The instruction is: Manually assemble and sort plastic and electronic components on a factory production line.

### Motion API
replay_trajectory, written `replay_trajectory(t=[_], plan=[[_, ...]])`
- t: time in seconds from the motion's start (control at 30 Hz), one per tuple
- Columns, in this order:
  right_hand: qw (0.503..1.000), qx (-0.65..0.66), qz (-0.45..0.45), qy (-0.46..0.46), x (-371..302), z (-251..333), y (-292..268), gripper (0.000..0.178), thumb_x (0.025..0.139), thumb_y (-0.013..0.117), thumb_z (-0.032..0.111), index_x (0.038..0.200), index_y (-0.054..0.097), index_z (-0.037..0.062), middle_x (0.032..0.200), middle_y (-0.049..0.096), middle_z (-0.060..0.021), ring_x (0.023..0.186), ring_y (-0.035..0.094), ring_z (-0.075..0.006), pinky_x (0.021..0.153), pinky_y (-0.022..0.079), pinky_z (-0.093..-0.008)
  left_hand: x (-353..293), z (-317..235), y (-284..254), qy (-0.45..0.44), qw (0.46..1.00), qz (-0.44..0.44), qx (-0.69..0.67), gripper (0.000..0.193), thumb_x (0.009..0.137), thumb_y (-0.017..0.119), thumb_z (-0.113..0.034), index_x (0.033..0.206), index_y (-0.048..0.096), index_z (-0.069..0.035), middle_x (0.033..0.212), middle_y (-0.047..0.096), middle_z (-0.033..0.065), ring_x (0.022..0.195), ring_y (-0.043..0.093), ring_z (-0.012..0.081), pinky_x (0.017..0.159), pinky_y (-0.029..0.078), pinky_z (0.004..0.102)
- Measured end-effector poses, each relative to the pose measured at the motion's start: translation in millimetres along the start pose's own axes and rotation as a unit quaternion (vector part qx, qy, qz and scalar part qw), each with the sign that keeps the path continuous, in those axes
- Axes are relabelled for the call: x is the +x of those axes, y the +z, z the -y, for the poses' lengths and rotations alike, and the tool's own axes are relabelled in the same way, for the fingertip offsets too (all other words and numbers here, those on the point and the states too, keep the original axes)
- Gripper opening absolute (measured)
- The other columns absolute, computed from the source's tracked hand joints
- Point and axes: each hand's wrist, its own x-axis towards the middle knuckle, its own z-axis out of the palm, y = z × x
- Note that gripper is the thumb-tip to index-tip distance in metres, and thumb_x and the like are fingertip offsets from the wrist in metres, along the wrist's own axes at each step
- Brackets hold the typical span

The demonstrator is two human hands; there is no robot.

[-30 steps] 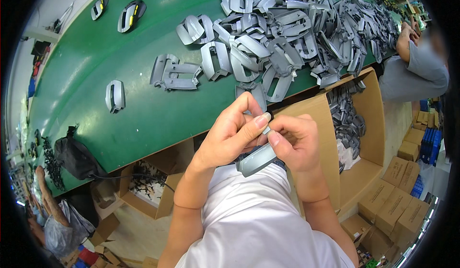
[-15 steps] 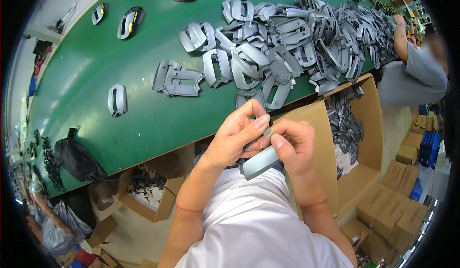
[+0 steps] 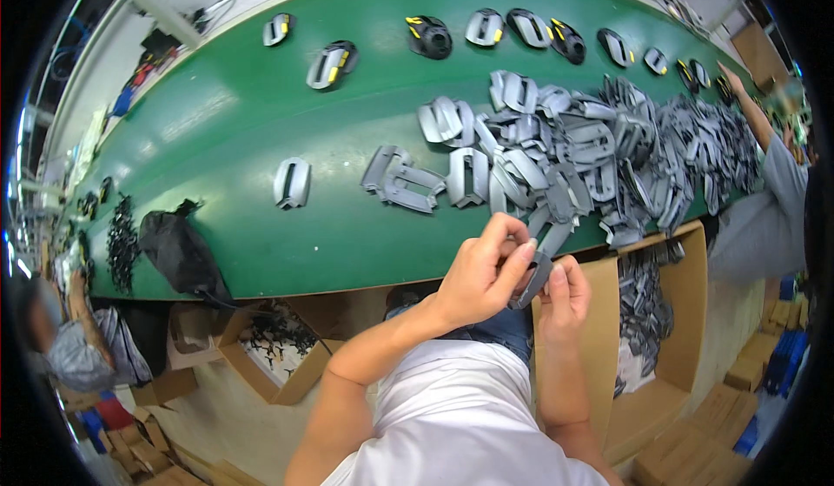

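Observation:
Both of my hands are above the front edge of the table, pinching one grey plastic frame-shaped cover (image 3: 533, 281) between them. My left hand (image 3: 485, 271) grips its upper left side with thumb and fingers. On its right side, the fingertips of my right hand (image 3: 564, 299) are closed. A darker face of the cover is toward me, and my fingers hide part of it. Just beyond, a large heap of similar grey covers (image 3: 592, 143) lies on the green table (image 3: 339, 251). Apart to the left lie a paired group of covers (image 3: 403, 178) and a single cover (image 3: 293, 182).
Black-and-yellow assembled parts (image 3: 428, 38) line the far side. A black bag (image 3: 181, 247) and small black pieces (image 3: 122, 247) lie at the left. Below the edge stand a carton of covers (image 3: 680, 347) and a smaller carton (image 3: 291, 386). Co-workers sit at both sides, one arm (image 3: 752, 111) reaching in.
The cover in my hands has turned from its pale silver face to a darker side. My hands have moved up toward the heap. My view has shifted, showing more of the table's far side.

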Motion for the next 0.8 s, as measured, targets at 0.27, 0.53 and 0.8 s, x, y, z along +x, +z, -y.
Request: replay_trajectory(t=[0.27, 0.53, 0.8], plan=[[0.997, 0.069, -0.038, -0.007, 5.1, 11.8, 13.1, 0.022, 0.094, 0.049, 0.02, 0.086, 0.05, -0.0002, 0.081, 0.061, -0.0115, 0.068, 0.06, -0.0157, 0.061, 0.05, -0.0265, 32.3, -14.3, -24.9, 0.102, 0.979, 0.071, 0.163, 0.015, 0.089, 0.052, -0.012, 0.095, 0.044, 0.0, 0.059, 0.055, 0.0127, 0.049, 0.054, 0.0243, 0.047, 0.038, 0.0314], [0.999, 0.038, 0.007, 0.0, -2.8, 10.3, -12.0, 0.016, 0.088, 0.055, 0.012, 0.094, 0.053, -0.0023, 0.081, 0.06, -0.0065, 0.071, 0.055, -0.0107, 0.066, 0.045, -0.0242, 118.0, -5.1, -33.9, 0.084, 0.931, 0.094, 0.341, 0.028, 0.087, 0.055, -0.03, 0.091, 0.055, -0.002, 0.074, 0.062, 0.022, 0.068, 0.061, 0.0384, 0.061, 0.048, 0.0448], [0.997, 0.052, -0.051, -0.029, -27.0, 7.4, -40.3, 0.022, 0.083, 0.054, 0.014, 0.097, 0.054, -0.0038, 0.08, 0.059, -0.0091, 0.072, 0.056, -0.0136, 0.066, 0.047, -0.0264, 274.7, 47.7, -157.4, -0.135, 0.749, -0.356, 0.542, 0.078, 0.07, 0.063, -0.061, 0.113, 0.051, 0.003, 0.125, 0.047, 0.0206, 0.119, 0.041, 0.038, 0.095, 0.037, 0.0496]])
